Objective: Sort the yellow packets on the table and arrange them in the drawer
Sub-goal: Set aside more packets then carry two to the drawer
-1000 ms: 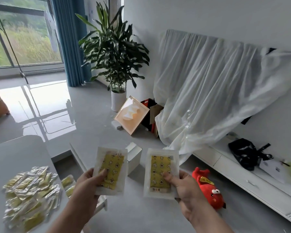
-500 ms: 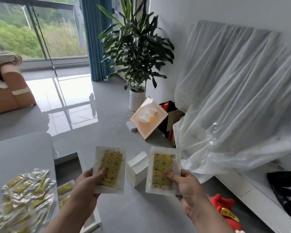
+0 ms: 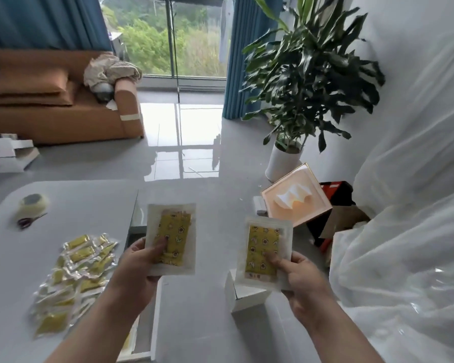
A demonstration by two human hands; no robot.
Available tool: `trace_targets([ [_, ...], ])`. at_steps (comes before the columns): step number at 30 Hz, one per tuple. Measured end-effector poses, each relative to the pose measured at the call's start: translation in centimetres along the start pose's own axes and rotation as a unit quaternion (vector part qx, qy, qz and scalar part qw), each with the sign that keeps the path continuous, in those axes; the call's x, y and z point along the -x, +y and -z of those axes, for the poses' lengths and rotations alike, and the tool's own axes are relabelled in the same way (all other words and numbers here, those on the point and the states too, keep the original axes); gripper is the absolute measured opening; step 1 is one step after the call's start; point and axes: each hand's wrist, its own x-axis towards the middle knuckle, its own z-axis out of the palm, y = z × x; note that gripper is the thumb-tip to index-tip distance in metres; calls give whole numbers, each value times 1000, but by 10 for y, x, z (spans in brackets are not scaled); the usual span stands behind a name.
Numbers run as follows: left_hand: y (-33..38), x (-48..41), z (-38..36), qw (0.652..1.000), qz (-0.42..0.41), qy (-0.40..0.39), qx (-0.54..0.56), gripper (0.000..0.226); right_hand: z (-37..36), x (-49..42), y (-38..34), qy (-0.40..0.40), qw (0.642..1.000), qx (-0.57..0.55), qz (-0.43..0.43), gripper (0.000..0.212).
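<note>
Left hand (image 3: 138, 268) grips one yellow packet (image 3: 171, 238); right hand (image 3: 300, 280) grips a second packet (image 3: 264, 251). Packet pile (image 3: 74, 279) lies on table (image 3: 89, 200).

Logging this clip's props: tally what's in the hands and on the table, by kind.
Packets held: 2, one in the left hand at, one in the right hand at
Packet pile on the table: 1, packets overlap, too many to count
Tape roll: 1
Scissors: 1
Total: 5
</note>
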Motion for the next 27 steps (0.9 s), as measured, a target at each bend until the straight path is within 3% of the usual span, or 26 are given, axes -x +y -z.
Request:
trace_targets([
  [3,9,-29,7,999,-14,44,1,19,-20,-44,-5,-17,999,21,-22,41],
  [8,32,-98,28,993,-30,106,36,15,-72,-128,-17,-46,996,66,-40,23],
  [17,114,-214,72,973,-59,199,102,14,-197,-262,-34,-121,982,121,-78,7],
  [27,149,-244,128,922,-109,322,184,15,-329,-339,-38,-244,936,229,-111,20],
])
